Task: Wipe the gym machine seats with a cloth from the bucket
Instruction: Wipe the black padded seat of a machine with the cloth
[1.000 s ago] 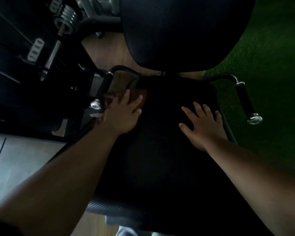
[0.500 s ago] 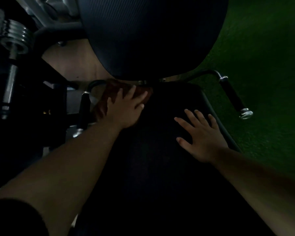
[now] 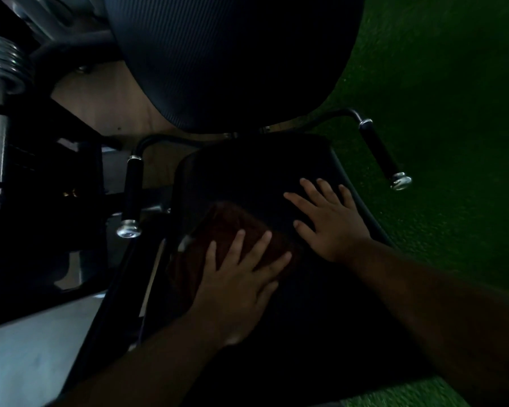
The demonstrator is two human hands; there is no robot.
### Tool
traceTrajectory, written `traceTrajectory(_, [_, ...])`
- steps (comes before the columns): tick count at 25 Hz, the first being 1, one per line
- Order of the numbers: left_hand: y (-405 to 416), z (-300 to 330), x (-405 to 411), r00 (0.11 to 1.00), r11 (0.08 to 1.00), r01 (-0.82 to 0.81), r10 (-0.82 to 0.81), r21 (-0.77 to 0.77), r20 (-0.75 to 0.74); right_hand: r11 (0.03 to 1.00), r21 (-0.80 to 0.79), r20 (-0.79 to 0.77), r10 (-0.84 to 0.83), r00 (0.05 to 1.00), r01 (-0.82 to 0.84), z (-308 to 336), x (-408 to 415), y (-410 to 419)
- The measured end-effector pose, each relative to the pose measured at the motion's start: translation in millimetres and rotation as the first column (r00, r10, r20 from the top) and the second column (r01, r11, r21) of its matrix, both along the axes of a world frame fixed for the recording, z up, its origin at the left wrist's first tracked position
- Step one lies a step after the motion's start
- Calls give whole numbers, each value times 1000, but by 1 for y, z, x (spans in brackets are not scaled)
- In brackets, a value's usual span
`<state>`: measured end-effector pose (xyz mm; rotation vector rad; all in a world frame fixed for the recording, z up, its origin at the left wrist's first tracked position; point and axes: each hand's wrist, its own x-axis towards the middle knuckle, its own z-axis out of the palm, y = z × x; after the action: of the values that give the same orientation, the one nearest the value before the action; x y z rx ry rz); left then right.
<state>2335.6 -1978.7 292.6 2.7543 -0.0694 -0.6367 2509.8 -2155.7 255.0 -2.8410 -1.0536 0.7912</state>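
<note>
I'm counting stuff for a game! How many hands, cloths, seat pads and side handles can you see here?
Hands: 2, the left hand pressing the cloth and the right hand flat on the seat
Cloths: 1, the brown cloth
Pads: 2, the seat and the back pad
Side handles: 2, left handle and right handle
Total: 7

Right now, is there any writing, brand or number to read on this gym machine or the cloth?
None can be read.
The seat, backrest, cloth and handles show no print.
The weight plates are too dark to show any numbers.
</note>
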Motion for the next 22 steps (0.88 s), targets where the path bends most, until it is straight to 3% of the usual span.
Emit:
traceTrajectory(5, [19, -41, 110, 972, 971, -231, 233, 61, -34, 995, 70, 25, -69, 997, 67, -5, 1, 1])
traceTrajectory(8, [2, -34, 110, 939, 939, -334, 339, 84, -54, 964, 209, -94, -149, 984, 166, -7, 7, -2])
traceTrajectory(9, [-14, -25, 92, 940, 937, -336, 340, 97, -26, 916, 299, -202, -212, 956, 266, -2, 10, -4])
traceTrajectory(11, [-65, -2, 44, 935, 932, -356, 355, 70, 23, 719, 446, -445, -337, 830, 532, 20, 12, -11])
traceTrajectory(12, [-91, 8, 23, 923, 923, -385, 386, -13, 16, 619, 501, -495, -369, 787, 605, 33, 9, -16])
traceTrajectory(13, [-113, 23, 7, 892, 876, -448, 451, -178, -28, 574, 563, -465, -374, 802, 595, 48, 1, -22])
traceTrajectory(14, [-124, 38, -5, 813, 709, -563, 568, -425, -131, 592, 614, -386, -351, 853, 521, 61, -12, -27])
traceTrajectory(15, [-126, 58, -13, 684, 390, -636, 685, -666, -251, 673, 625, -289, -272, 918, 396, 71, -29, -32])
traceTrajectory(16, [-117, 66, -22, 529, 149, -609, 808, -779, -259, 790, 565, -204, -148, 968, 240, 79, -51, -32])
traceTrajectory(17, [-102, 69, -33, 354, 85, -600, 920, -795, -168, 899, 432, -154, 0, 988, 68, 83, -73, -29])
traceTrajectory(18, [-82, 71, -44, 230, 173, -704, 973, -689, 9, 962, 253, -137, 138, 981, -100, 82, -93, -24])
traceTrajectory(19, [-61, 66, -57, 244, 293, -850, 956, -439, 165, 968, 109, -138, 241, 961, -227, 77, -109, -16])
traceTrajectory(20, [-46, 56, -71, 365, 391, -914, 909, -106, 201, 951, 42, -130, 309, 942, -306, 70, -116, -7])
traceTrajectory(21, [-36, 45, -84, 474, 457, -879, 868, 132, 147, 937, 35, -110, 350, 930, -348, 64, -112, -1])
traceTrajectory(22, [-30, 31, -94, 545, 513, -823, 834, 243, 87, 932, 45, -75, 362, 929, -359, 55, -100, 1])
